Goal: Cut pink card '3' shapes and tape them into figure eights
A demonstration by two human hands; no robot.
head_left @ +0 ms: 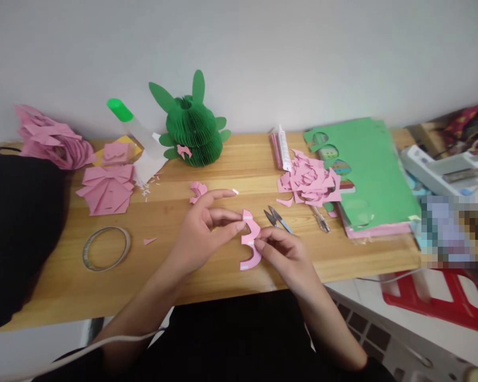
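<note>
Between my hands is a curved pink paper cutout (252, 259), shaped like a wavy "3", with small white strips on it. My left hand (201, 228) pinches its upper end with the thumb and a finger. The index finger is stretched out, with a small white strip (235, 191) at its tip. Closed on the cutout's right side, my right hand (284, 252) grips it with thumb and fingertips. A second pink folded cutout (198, 191) lies just behind my left hand. Small thread snips (278, 218) rest on the table behind my right hand.
At the back stands a green honeycomb-paper rabbit (193, 130). Pink scraps (308, 180) and green sheets (376, 175) lie to the right. A tape roll (125, 249), folded pink paper (107, 188) and a green-capped bottle (121, 111) are at left. A black object (19, 228) covers the left edge.
</note>
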